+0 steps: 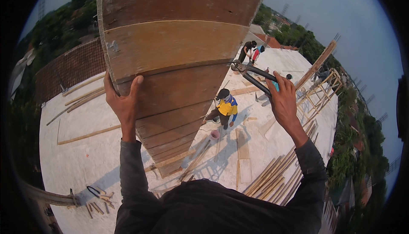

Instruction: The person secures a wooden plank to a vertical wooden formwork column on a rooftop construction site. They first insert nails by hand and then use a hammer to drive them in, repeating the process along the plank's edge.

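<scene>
A tall column form of brown wooden boards rises in front of me, with one yellowish board across its face. My left hand is closed round its left edge, the thumb lying on the front face and the fingers partly hidden behind. In my right hand is a pair of pincers with dark handles, which stand apart. Their metal jaws are beside the form's right edge; whether they grip a wire or nail there I cannot make out.
Far below lies a pale slab. A person in yellow and blue stands near the form's base; other people work farther back. Bamboo poles lie at right, near a bamboo frame. Tools and wood offcuts lie lower left.
</scene>
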The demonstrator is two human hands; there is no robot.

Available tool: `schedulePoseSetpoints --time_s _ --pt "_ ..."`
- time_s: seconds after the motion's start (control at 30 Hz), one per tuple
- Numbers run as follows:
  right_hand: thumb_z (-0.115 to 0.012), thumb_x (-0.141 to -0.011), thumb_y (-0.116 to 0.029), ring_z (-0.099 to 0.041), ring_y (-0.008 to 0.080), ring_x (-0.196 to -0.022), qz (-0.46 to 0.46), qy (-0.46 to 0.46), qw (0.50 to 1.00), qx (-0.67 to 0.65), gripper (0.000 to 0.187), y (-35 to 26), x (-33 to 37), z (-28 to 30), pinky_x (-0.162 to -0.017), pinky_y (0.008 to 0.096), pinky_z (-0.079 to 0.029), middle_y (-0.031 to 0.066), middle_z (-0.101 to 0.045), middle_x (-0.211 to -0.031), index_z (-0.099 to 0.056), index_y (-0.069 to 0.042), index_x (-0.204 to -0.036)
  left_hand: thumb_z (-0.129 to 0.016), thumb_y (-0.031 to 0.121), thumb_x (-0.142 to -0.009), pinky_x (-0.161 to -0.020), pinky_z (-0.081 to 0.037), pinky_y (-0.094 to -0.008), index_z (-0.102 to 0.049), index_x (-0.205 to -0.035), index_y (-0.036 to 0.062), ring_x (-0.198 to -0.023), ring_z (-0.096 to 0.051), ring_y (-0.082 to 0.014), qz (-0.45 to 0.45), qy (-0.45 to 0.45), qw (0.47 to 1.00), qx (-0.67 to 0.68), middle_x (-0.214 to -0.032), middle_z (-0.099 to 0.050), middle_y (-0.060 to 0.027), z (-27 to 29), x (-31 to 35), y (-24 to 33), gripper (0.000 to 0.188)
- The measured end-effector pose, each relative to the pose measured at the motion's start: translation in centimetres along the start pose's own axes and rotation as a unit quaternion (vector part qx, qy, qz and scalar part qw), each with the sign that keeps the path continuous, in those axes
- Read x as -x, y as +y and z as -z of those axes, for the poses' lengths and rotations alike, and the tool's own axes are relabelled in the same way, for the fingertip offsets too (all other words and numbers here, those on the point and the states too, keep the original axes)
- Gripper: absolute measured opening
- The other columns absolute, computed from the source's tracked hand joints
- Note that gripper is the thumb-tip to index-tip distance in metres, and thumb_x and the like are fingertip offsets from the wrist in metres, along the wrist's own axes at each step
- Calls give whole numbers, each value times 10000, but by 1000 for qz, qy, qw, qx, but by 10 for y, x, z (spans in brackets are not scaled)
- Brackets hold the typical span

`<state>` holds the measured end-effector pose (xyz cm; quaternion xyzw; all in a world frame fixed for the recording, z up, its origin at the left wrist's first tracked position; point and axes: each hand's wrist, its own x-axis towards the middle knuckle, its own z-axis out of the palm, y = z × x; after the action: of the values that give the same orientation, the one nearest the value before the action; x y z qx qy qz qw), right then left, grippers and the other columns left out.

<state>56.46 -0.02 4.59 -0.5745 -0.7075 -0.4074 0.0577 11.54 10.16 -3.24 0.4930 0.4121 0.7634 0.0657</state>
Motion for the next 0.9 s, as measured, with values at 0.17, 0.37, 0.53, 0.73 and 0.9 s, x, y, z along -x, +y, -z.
schedulePoseSetpoints --time_s 0.17,0.37,0.53,0.73,0.9 --pt "-714 -938 -88 -528 364 -1305 -21 -58 997 -48 514 -4 -5 15 -1089 513 -424 151 -521 -1502 -606 -152 -1436 -933 317 -836 -1061 -476 -358 -521 -1454 -52 -1200 -621 -241 12 0 1000 16 -1302 -660 -166 -1 1 5 830" --pt "-653 -986 -155 -619 342 -1153 -16 -112 993 -44 381 3 -9 27 -943 493 -459 160 -616 -1323 -577 -115 -1358 -921 315 -851 -1066 -467 -358 -529 -1449 -46 -1219 -608 -245 8 -2 1000 3 -1320 -647 -159 -3 1 8 801" --pt "-644 -1023 -219 -698 368 -908 -50 -112 988 -97 361 6 -10 15 -750 487 -532 178 -688 -1062 -534 -74 -1335 -919 297 -855 -1072 -462 -357 -526 -1457 -42 -1223 -605 -247 16 -6 1000 12 -1330 -644 -160 -3 0 9 795" --pt "-625 -1073 -359 -660 312 -630 -68 -200 943 -257 334 11 -20 12 -608 455 -521 122 -623 -679 -622 -27 -1111 -927 287 -846 -1084 -457 -362 -519 -1461 -49 -1232 -601 -244 19 0 1000 25 -1341 -640 -160 -2 1 8 811" --pt "-587 -1101 -439 -519 104 -532 -188 -326 760 -530 466 10 -15 -2 -503 321 -442 -2 -529 -623 -608 -35 -868 -926 287 -847 -1081 -452 -353 -524 -1454 -49 -1238 -591 -236 -4 -2 1000 -16 -1341 -637 -154 -1 -1 5 802"
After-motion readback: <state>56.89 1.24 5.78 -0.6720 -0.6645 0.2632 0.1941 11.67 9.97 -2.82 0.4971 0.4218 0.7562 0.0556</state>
